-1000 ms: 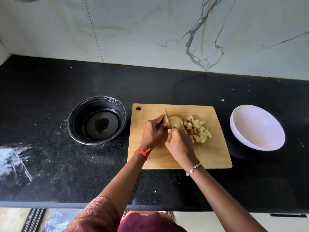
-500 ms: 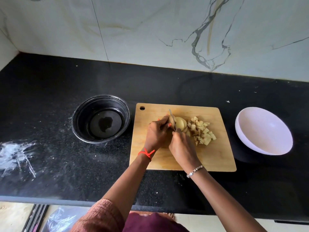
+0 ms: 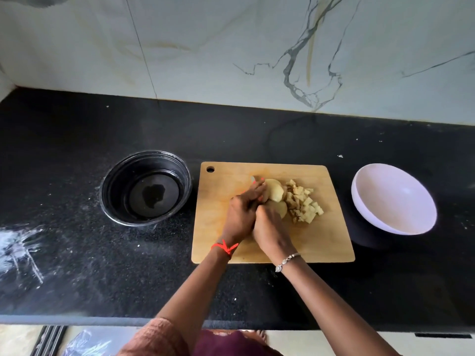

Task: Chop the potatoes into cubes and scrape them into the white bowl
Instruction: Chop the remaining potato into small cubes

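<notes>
In the head view, a person is working at a black countertop, over a wooden cutting board lying at the centre of the frame. The left hand, with a red thread at its wrist, is curling its fingers against the left edge of a sliced potato, holding it on the board. The right hand, wearing a bracelet, is clenching close beside the left. It is gripping a knife, of which only the tip is showing beyond the left fingers. Potato cubes are lying heaped just right of the potato. The white bowl is sitting right of the board, and a black bowl is sitting to its left.
</notes>
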